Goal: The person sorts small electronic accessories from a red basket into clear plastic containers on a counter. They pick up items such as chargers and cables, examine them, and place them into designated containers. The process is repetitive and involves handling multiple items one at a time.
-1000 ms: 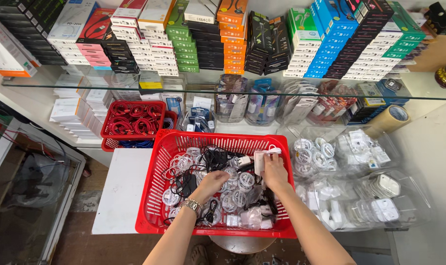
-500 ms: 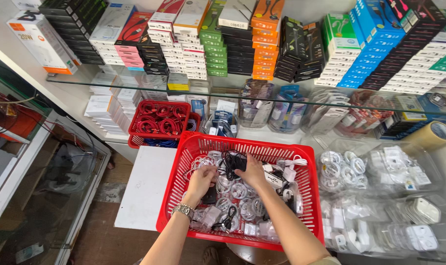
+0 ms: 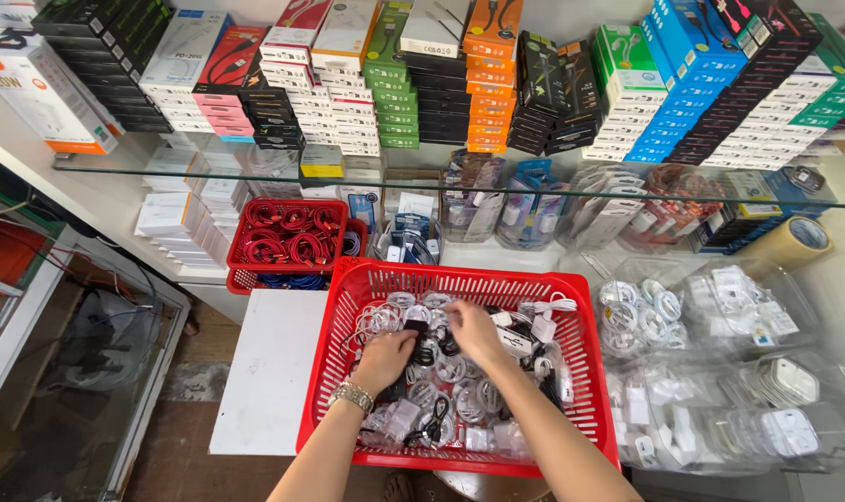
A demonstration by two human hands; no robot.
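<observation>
- The bagged cables [image 3: 459, 390], coiled white and black ones in clear sleeves, lie heaped in the big red basket [image 3: 590, 372] right under my hands, filling it from wall to wall.
- My left hand [image 3: 385, 358] sits on the pile toward the left middle of the basket, fingers curled down around a dark packet [image 3: 415, 327]; I cannot tell how firmly it is gripped. A metal watch [image 3: 351, 396] is on that wrist.
- My right hand [image 3: 473, 333] is just beside the left, nearly touching it, palm down on the heap with the fingers bent into the cables; whether it has hold of one I cannot tell.
- The cables spread out from both hands on all sides, the white ones thickest toward the far rim.
- A white board [image 3: 273, 372] lies against the basket's left side.
- Beyond it stands a smaller red basket [image 3: 287, 237] of red coiled cables.
- To the right, clear bags of white cables and chargers [image 3: 711, 372] lie close by on the table.
- A glass shelf [image 3: 571, 189] runs above, carrying stacked coloured boxes [image 3: 441, 74], with a roll of brown tape [image 3: 794, 242] at its right end.
</observation>
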